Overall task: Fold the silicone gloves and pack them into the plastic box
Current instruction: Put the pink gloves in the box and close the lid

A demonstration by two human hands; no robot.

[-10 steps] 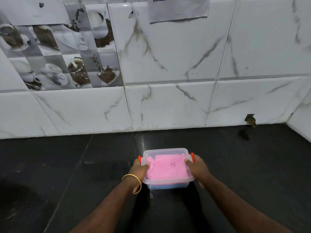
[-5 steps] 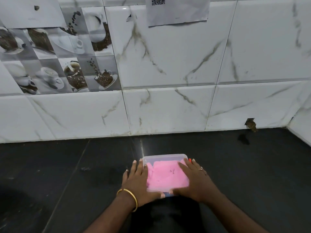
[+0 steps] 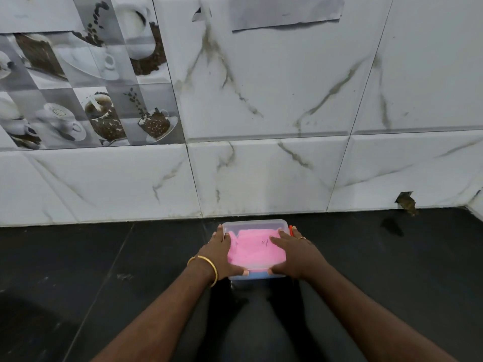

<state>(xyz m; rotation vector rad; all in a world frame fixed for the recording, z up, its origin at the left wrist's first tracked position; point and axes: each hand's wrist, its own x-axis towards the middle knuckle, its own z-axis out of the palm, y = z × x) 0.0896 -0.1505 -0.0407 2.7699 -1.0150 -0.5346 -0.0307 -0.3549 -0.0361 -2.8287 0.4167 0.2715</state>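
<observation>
A clear plastic box (image 3: 254, 224) with its lid on sits on the black counter, close to the wall. Folded pink silicone gloves (image 3: 254, 254) show through the lid, with a strip of blue (image 3: 257, 275) below them at the front. My left hand (image 3: 221, 256) lies flat on the left side of the lid, thumb hooked on the front edge. My right hand (image 3: 296, 254) lies flat on the right side in the same way. An orange clip (image 3: 290, 229) peeks out by my right fingers.
The black counter (image 3: 104, 270) stretches left and right of the box. A white marble-tiled wall (image 3: 261, 173) rises just behind it, with a broken hole (image 3: 405, 202) low on the right. A sheet of paper (image 3: 285, 11) hangs on the wall above.
My hands went from gripping the box's side clips to lying flat on top of the lid. The box now sits closer to the wall.
</observation>
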